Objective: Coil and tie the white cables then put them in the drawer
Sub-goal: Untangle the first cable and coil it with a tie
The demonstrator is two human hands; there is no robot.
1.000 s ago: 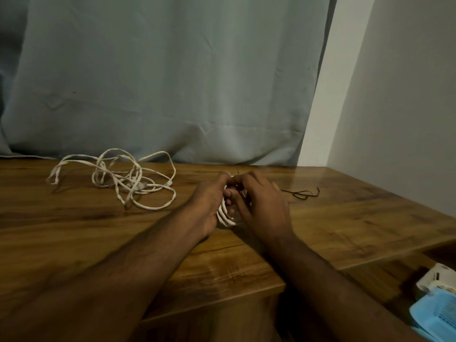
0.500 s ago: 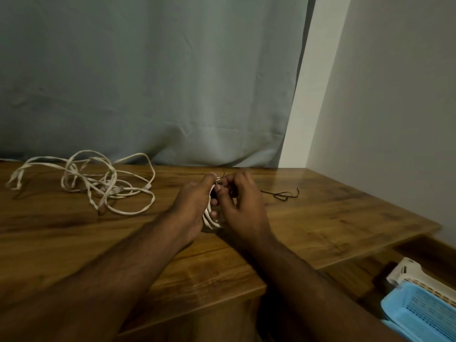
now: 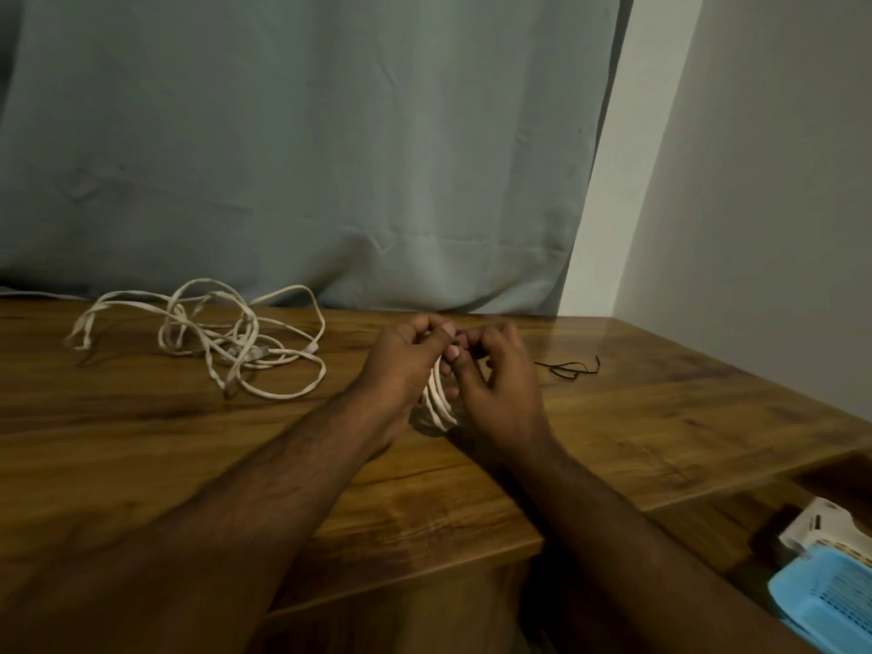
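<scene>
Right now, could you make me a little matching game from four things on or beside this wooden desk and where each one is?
Things:
1. loose tangled white cable
2. coiled white cable
3. thin black tie
4. light blue plastic basket

Places:
a. below the desk's right edge
b. on the desk, right of the hands
c. far left of the desk
d. between both hands

Pairs: 1-c, 2-d, 3-b, 4-a

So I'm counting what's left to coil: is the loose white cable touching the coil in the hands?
Apart. The head view shows bare tabletop between the loose white cable and the coil both hands hold.
</scene>
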